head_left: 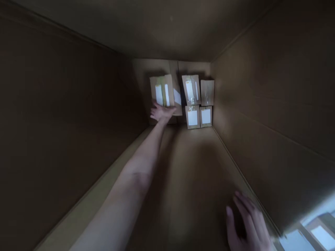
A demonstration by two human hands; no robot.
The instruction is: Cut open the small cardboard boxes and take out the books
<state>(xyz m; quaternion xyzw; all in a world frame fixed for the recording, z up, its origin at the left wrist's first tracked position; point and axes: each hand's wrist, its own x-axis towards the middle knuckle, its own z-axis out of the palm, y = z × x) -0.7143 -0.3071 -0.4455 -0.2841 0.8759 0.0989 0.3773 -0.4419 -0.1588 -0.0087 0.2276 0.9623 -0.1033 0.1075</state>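
Observation:
Deep inside a large cardboard box, my left hand [162, 113] reaches far forward and touches the lower front of a brown carton [154, 82] with white labels and a yellowish tape strip. Its fingers are spread; the carton is tilted slightly, near the far wall. To its right stand several small labelled cartons in two rows: an upper one [195, 83], a plain-faced one [207, 92], and two lower ones [192, 118] [206, 116]. My right hand [250, 223] is at the lower right, fingers apart, with nothing in it.
Tall cardboard walls rise at the left [65, 111] and right [274, 97], above a long cardboard floor [193, 174]. More cartons with white labels [323, 237] lie outside the right wall, at the lower right corner.

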